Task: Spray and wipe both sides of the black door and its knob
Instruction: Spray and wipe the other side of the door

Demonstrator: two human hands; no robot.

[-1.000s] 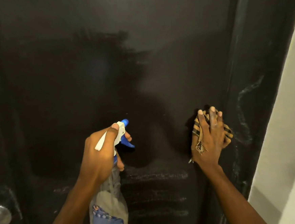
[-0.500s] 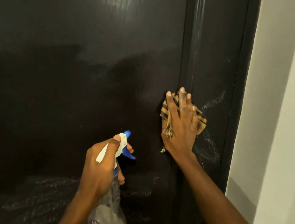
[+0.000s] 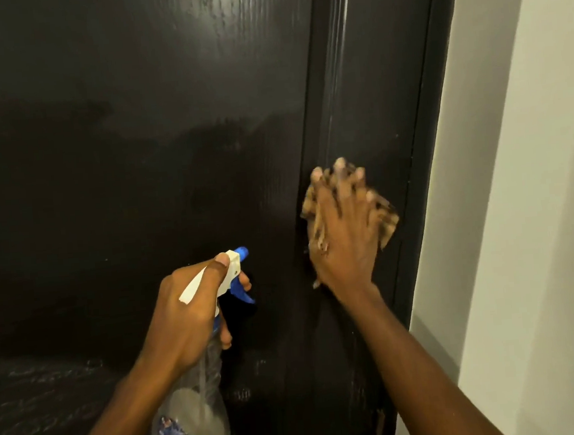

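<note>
Right hand (image 3: 343,233), fingers flat, is pressing a tan striped cloth (image 3: 387,223) at the right edge of the glossy black door (image 3: 134,126). Left hand (image 3: 183,314) is gripping a clear plastic spray bottle (image 3: 197,406). Unpinched, the cloth could slip down.

door (image 3: 141,132): glossy black wood grain
cloth (image 3: 387,218) under right hand: striped tan woven fabric
spray bottle (image 3: 196,389) in left hand: clear plastic

A pale, off-white wall (image 3: 558,196) fills the right side, bare and smooth. A greyer, shaded strip (image 3: 459,203) of it runs beside the black door frame (image 3: 419,172); the outer part is more brightly lit.
</note>
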